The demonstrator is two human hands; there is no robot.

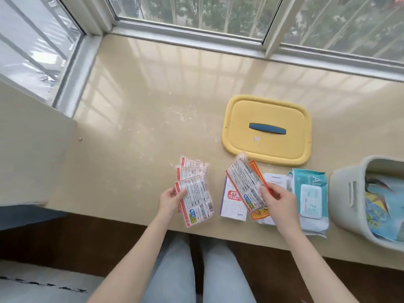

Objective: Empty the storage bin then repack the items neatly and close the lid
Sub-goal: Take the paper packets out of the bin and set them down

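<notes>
Near-left of the yellow rounded-rectangular plastic lid (244,119), which lies flat with its blue bar handle up on the glossy beige stone sill (142,101), we enter the following.

1. Held by the left hand (169,201), near-left of the lid: flat white printed sachets (197,197) with red edges, fanned, pinched between thumb and curled fingers. Count: three. Their long axes run away from us, tops leaning a little left.

2. Held by the right hand (278,203), straight to the near side of the lid: a fourth sachet (243,182) of the same kind, fingers curled round its near end. Its long axis slants up toward the lid's near-left corner. Count: one. A flat orange printed packet (255,171) shows from behind it. We cannot tell whether the hand holds this or it rests on the sill.

3. Loose on the sill, near side of the lid: one white printed packet (231,204) with a red seal mark, one white paper slip (276,180) and one teal soft pack of wet wipes (310,193) with a white flap.

4. Near-right of the lid, just past the wipes: one pale grey-green plastic storage bin (347,200), mouth in view. Blue and yellow printed packs (376,208) lie inside; we cannot count them.

Assessment: we judge the emptying unfinished. The bin lies to the right of both hands, and the right hand is the nearer. It would need to set down its sachet first, while the left would have to cross over the laid-out items.
</notes>
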